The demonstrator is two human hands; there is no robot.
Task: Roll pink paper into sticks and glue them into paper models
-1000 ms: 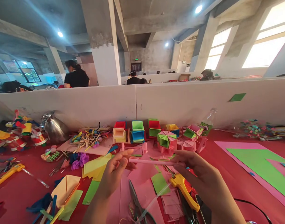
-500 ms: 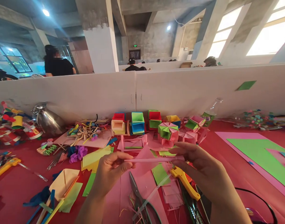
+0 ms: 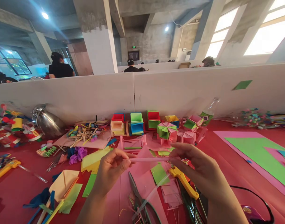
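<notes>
A thin pink paper strip (image 3: 151, 159) stretches level between my two hands above the worktable. My left hand (image 3: 111, 166) pinches its left end between thumb and fingers. At the other end, my right hand (image 3: 196, 168) has thumb and fingers closed on the strip. Beneath the strip lie pink paper sheets (image 3: 123, 193), a green paper square (image 3: 160, 174) and dark-handled scissors (image 3: 142, 199). A yellow glue gun (image 3: 184, 182) rests under my right hand, with a clear glue stick (image 3: 151, 196) lying across the scissors. Small pink paper squares (image 3: 171, 196) are stacked nearby.
Folded coloured paper boxes (image 3: 136, 123) and a green-and-pink paper wheel (image 3: 167, 132) line the low white partition (image 3: 97, 93). A metal jug (image 3: 47, 121) and a plastic bottle (image 3: 209, 113) stand at the back. Another yellow glue gun (image 3: 7, 168) lies left; large paper sheets (image 3: 256, 155) lie right.
My right hand has come slightly left, and my left thumb has shifted along the strip's end. The view has turned a little. Both hands keep hold of the strip.
</notes>
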